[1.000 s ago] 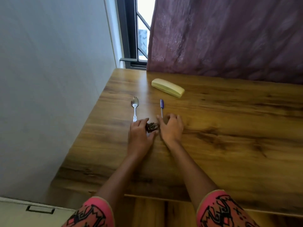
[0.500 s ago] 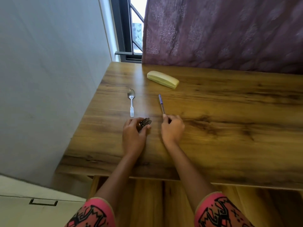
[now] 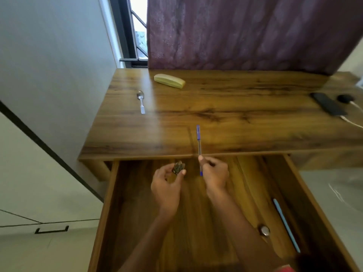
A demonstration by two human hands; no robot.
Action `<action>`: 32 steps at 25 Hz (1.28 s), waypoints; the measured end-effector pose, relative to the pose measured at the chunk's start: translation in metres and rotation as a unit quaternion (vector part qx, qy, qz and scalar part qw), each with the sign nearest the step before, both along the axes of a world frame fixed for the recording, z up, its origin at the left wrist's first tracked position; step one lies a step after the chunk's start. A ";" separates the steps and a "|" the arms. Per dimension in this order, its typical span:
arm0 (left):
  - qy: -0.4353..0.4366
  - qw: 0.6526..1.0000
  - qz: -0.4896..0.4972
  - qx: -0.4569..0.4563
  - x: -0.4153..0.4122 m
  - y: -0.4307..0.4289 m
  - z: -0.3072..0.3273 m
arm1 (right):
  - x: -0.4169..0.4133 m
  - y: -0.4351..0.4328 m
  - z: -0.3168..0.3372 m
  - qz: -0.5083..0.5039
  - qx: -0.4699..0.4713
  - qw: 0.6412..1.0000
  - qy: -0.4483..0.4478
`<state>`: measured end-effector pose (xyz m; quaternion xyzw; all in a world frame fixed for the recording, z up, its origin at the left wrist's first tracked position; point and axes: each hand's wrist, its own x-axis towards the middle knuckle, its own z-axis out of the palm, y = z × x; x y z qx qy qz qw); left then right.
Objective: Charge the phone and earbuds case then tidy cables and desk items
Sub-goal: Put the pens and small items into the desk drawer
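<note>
My left hand (image 3: 167,187) pinches a small dark clip-like object (image 3: 178,167) above the open wooden drawer (image 3: 137,213). A blue pen (image 3: 199,142) stands nearly upright in my right hand (image 3: 215,174), which grips its lower end over the drawer's far edge. A dark phone (image 3: 327,104) lies at the desk's far right with a white cable (image 3: 351,122) at its near end. Beside it sits a small dark earbuds case (image 3: 344,98), also with a white cable.
On the wooden desk (image 3: 235,118) lie a spoon (image 3: 141,101) and a pale yellow case (image 3: 169,80). The drawer holds a light blue stick-like item (image 3: 285,224) and a round metal object (image 3: 264,230). A wall stands left, a curtain behind.
Both hands have pulled back from the desk top to above the drawer, the left carrying the small dark object and the right lifting the pen. The view has dropped and now shows the open drawer.
</note>
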<state>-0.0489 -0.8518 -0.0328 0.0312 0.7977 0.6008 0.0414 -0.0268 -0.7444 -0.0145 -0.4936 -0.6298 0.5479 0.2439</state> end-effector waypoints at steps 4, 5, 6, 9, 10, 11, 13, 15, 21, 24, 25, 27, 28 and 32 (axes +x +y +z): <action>-0.055 0.995 -0.065 -0.049 0.068 0.002 -0.032 | 0.099 -0.004 -0.025 0.023 0.051 0.996 -0.072; -0.060 0.992 -0.086 -0.068 0.079 0.003 -0.040 | 0.118 -0.002 -0.031 0.038 0.065 0.992 -0.103; -0.065 0.987 -0.113 -0.089 0.091 0.004 -0.045 | 0.136 0.000 -0.036 0.056 0.073 0.987 -0.135; -0.085 0.966 -0.185 -0.159 0.115 0.006 -0.065 | 0.172 0.004 -0.052 0.095 0.085 0.966 -0.226; -0.089 0.958 -0.201 -0.186 0.120 0.007 -0.070 | 0.179 0.005 -0.057 0.105 0.091 0.958 -0.250; -0.086 0.950 -0.211 -0.212 0.123 0.007 -0.072 | 0.183 0.006 -0.061 0.116 0.096 0.951 -0.270; -0.073 0.941 -0.221 -0.244 0.127 0.012 -0.076 | 0.187 0.010 -0.068 0.130 0.103 0.941 -0.296; -0.071 0.937 -0.225 -0.256 0.131 0.018 -0.079 | 0.189 0.013 -0.074 0.140 0.115 0.927 -0.329; -0.054 0.917 -0.265 -0.293 0.132 0.019 -0.089 | 0.185 0.014 -0.087 0.147 0.141 0.900 -0.385; -0.070 0.916 -0.272 -0.287 0.128 0.018 -0.092 | 0.183 0.014 -0.088 0.155 0.146 0.892 -0.398; -0.074 0.916 -0.273 -0.284 0.127 0.018 -0.093 | 0.183 0.014 -0.089 0.155 0.149 0.890 -0.402; -0.069 0.918 -0.276 -0.275 0.128 0.019 -0.094 | 0.184 0.014 -0.091 0.152 0.149 0.891 -0.401; -0.066 0.920 -0.277 -0.268 0.128 0.019 -0.094 | 0.184 0.013 -0.091 0.151 0.151 0.892 -0.398; -0.074 0.931 -0.268 -0.238 0.127 0.017 -0.092 | 0.187 0.009 -0.090 0.120 0.142 0.914 -0.360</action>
